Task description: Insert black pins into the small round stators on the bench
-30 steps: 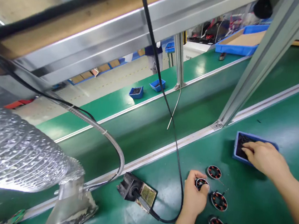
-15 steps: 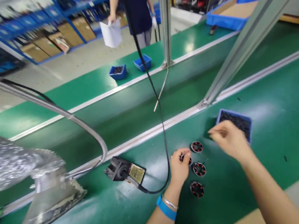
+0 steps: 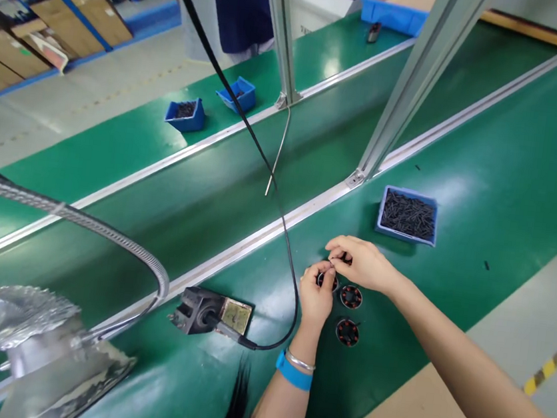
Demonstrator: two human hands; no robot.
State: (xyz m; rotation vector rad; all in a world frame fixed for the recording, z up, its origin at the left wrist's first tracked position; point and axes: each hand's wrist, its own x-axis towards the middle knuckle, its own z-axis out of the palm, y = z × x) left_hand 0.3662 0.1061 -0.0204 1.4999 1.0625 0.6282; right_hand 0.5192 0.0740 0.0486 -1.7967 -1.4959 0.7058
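Note:
My left hand (image 3: pixel 316 295), with a blue band and a silver bangle at the wrist, is closed on a small round motor stator (image 3: pixel 321 280) with dark and orange windings. My right hand (image 3: pixel 360 262) pinches at the upper edge of that part, its fingertips meeting those of the left. What the right fingertips hold is too small to make out. Another stator shows partly beneath the right fingers. Two more, a nearer stator (image 3: pixel 347 333) and a middle stator (image 3: pixel 351 297), lie on the green bench to the right of my left hand.
A blue bin (image 3: pixel 408 215) of short black tubes stands beyond my right hand. Left of my hands, a soldering iron (image 3: pixel 232 331) rests in its stand (image 3: pixel 195 310), its cable (image 3: pixel 294 285) looping close by. A foil duct (image 3: pixel 9 319) and metal posts (image 3: pixel 408 83) border the bench.
My right hand has moved left from beside the bin of black tubes to my left hand at the stator. The view has shifted, and the person across the bench is now partly out of frame.

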